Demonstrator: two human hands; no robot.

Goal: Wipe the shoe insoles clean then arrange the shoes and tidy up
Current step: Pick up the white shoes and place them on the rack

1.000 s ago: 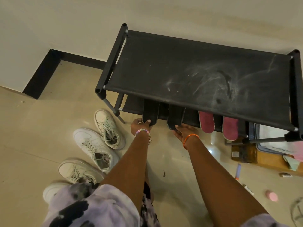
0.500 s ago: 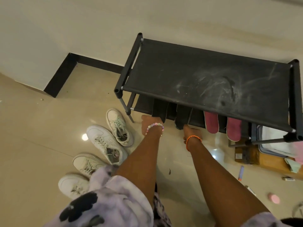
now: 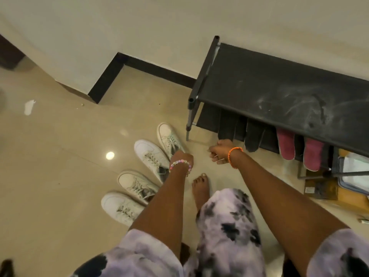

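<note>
Four white sneakers (image 3: 147, 156) sit in a row on the glossy beige floor (image 3: 60, 176). Your left hand (image 3: 182, 157) reaches onto the farthest one, its fingers hidden. Your right hand (image 3: 218, 151) hangs loosely curled and empty, just below the dark insoles (image 3: 253, 136) drooping from the dusty black rack (image 3: 279, 86); pink insoles (image 3: 285, 144) lie further right.

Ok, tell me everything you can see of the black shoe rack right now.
The black shoe rack stands against the wall, right of the sneakers. Its frame is dark tubing with a grey lower leg; the top shelf looks like black fabric smeared with pale dust. On the lower shelf, two dark insoles and two pink insoles stick out past the front edge. The right hand is at the leftmost dark insole; contact is unclear. The rack's right end is cut off.
</note>
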